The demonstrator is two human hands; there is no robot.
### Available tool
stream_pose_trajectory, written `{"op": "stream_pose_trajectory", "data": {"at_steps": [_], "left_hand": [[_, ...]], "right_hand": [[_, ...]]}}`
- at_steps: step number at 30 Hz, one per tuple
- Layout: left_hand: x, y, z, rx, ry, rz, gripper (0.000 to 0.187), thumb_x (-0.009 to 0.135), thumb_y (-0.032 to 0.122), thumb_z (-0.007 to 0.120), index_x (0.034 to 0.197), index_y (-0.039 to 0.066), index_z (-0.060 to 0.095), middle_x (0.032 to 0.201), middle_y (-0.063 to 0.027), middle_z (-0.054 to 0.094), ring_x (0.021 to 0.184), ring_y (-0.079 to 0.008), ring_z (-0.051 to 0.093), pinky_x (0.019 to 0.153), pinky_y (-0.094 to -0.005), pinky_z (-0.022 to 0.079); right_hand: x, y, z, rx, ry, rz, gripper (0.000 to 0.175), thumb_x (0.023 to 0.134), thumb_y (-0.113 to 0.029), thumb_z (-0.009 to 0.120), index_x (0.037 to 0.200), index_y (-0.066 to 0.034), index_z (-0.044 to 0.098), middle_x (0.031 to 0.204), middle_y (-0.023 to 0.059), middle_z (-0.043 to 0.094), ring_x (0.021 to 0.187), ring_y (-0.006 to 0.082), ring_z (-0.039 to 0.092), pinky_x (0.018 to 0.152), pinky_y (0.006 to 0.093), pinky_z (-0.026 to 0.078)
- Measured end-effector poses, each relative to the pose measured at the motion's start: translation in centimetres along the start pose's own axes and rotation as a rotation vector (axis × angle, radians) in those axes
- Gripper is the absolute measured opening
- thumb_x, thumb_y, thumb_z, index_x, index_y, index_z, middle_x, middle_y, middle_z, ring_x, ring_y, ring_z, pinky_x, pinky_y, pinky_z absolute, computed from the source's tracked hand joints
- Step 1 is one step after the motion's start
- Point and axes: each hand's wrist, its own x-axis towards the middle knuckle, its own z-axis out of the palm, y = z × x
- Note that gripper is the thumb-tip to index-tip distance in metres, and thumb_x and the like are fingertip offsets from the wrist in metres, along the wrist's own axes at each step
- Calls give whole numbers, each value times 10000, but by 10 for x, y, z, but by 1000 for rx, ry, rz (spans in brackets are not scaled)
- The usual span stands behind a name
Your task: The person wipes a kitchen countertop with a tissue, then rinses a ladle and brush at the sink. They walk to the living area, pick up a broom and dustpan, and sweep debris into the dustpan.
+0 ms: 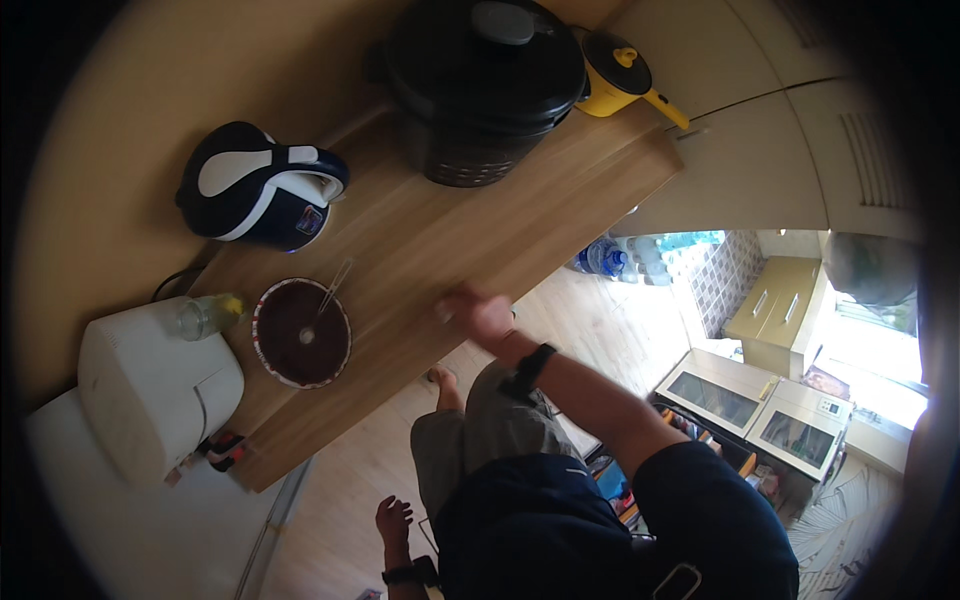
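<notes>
My right hand [484,315] is blurred over the front edge of a wooden counter [450,240]. A small pale patch shows at its fingertips; whether it is a held thing, I cannot tell. Down at my side hangs my left hand [394,520], fingers apart and curled, with nothing in it. Left of my right hand, a round dark red dish [292,341] with a patterned rim stands on the counter. A thin utensil [335,285] lies across that rim. Behind the dish is a navy and white handled appliance [262,187].
A large black lidded pot [480,97] and a yellow long-handled pot [615,82] stand along the back. Near the dish are a glass jar [199,319] and a white appliance [157,382]. Bottled water [604,259] sits beyond the counter; a filled drawer [709,439] stands open at right.
</notes>
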Motion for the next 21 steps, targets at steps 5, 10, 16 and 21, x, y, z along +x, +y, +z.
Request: {"op": "stream_pose_trajectory", "data": {"at_steps": [5,10,16,21], "left_hand": [[-3,6,3,81,16,112,306,1030,207,550,1251,8,621,883,-167,769,756,-226,739,628,-335,591],[-11,1,14,10,-88,219,343,975,51,569,1306,-36,542,984,-238,743,777,-277,733,656,-381,624],[-24,10,32,40,-48,43,351,1012,109,570,1337,-20,530,1014,-230,730,810,-305,760,637,-350,604],[-28,26,40,103,-54,44,324,1031,160,556,1305,-13,553,1008,-222,731,791,-307,766,597,-337,588]], "right_hand": [[61,132,-136,-467,232,495,157,887,-252,659,961,-162,764,920,110,738,821,331,733,657,462,572],[110,142,-130,-357,389,698,181,893,-271,647,907,-146,777,908,135,755,847,355,737,711,466,588],[130,20,44,-348,140,336,151,848,-220,682,978,-167,736,1064,96,680,815,313,704,606,444,566],[115,-25,56,-94,68,-22,98,840,-185,663,883,-172,750,1034,79,690,881,277,709,659,432,572]]}}
